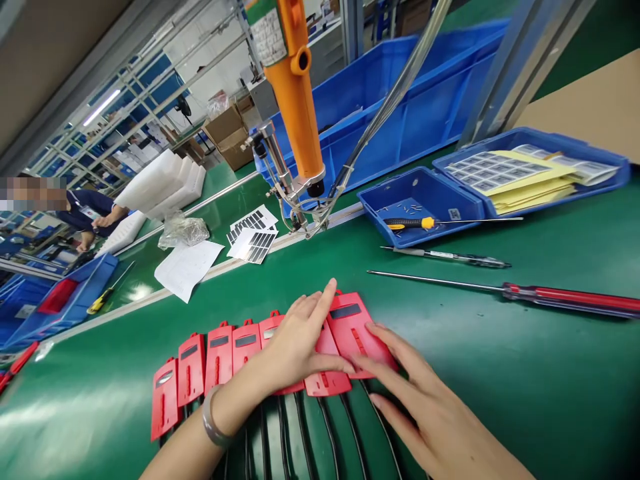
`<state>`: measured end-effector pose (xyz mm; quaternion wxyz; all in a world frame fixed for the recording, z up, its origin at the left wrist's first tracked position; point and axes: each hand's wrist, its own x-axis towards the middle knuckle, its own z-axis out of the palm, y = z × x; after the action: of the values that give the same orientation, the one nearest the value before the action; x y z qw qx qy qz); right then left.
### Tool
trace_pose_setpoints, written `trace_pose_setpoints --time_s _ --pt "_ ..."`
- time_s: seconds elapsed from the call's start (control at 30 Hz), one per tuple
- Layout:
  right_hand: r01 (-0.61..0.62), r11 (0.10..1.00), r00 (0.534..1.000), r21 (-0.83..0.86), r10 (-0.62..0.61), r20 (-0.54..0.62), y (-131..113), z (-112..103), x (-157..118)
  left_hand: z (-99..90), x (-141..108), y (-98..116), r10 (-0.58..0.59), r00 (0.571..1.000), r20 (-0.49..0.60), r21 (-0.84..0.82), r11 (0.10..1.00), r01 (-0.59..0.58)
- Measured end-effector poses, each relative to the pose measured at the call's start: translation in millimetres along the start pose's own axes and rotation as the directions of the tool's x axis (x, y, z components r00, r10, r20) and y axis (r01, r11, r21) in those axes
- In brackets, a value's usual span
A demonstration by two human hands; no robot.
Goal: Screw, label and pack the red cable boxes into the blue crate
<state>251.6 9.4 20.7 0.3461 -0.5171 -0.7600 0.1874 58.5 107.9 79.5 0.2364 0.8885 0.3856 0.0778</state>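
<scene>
A row of flat red plastic cases (218, 350), each with a dark or shiny rectangular window and a black cable (327, 427) toward me, lies on the green bench. My left hand (297, 337) rests over the cases right of the row's middle, thumb and index finger spread apart, hiding parts of them. My right hand (420, 393) has its fingers apart, with the fingertips at the rightmost red case (350, 320), which overlaps its neighbour. Neither hand appears to grip a case. A bracelet circles my left wrist.
An orange power screwdriver (300, 107) hangs above the bench's back edge. At right lie a red-handled screwdriver (570, 297), a pen (450, 257) and a blue tray (425, 200) with screws and a yellow-black screwdriver. Label sheets (253, 243) lie behind. Another person (97, 213) works far left.
</scene>
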Motion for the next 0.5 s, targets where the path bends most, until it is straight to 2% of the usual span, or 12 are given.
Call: trace_pose_setpoints --time_s 0.07,0.13,0.2,0.27,0.3,0.37,0.43,0.47,0.5 --pt "-0.082 0.99 0.996 0.111 0.084 -0.015 1.5 -0.3 1.8 4.0 -1.2 -2.1 -0.013 1.0 0.001 -0.079 0.997 0.013" --pt "-0.201 0.948 0.977 0.248 0.212 -0.019 1.6 -1.9 6.8 8.6 -2.0 -3.8 -0.025 0.999 -0.044 -0.171 0.985 0.017" --pt "-0.329 0.838 0.933 0.435 0.359 0.015 -0.6 -5.6 14.9 12.4 -2.8 -4.6 -0.012 0.991 -0.13 -0.259 0.966 -0.022" --pt "-0.416 0.684 0.889 0.599 0.445 0.11 -5.5 -11.7 25.2 14.9 -3.8 -3.1 -0.008 0.974 -0.227 -0.387 0.918 -0.083" --pt "-0.443 0.626 0.875 0.642 0.456 0.16 -8.8 -15.2 30.7 15.3 -4.2 -1.3 -0.031 0.965 -0.261 -0.487 0.867 -0.103" --pt "-0.475 0.598 0.862 0.646 0.464 0.204 -16.2 -22.0 41.1 14.5 -4.6 4.6 -0.142 0.956 -0.256 -0.722 0.686 -0.091" --pt "-0.472 0.649 0.87 0.597 0.454 0.194 -23.4 -27.1 49.5 11.3 -4.7 11.9 -0.258 0.952 -0.163 -0.89 0.455 -0.029" --pt "-0.459 0.678 0.88 0.575 0.435 0.189 -26.4 -28.7 52.9 8.9 -4.7 15.1 -0.294 0.949 -0.11 -0.929 0.37 0.007" --pt "-0.438 0.706 0.894 0.556 0.406 0.189 -28.5 -29.6 55.9 6.2 -4.9 17.4 -0.317 0.946 -0.073 -0.946 0.323 0.035"
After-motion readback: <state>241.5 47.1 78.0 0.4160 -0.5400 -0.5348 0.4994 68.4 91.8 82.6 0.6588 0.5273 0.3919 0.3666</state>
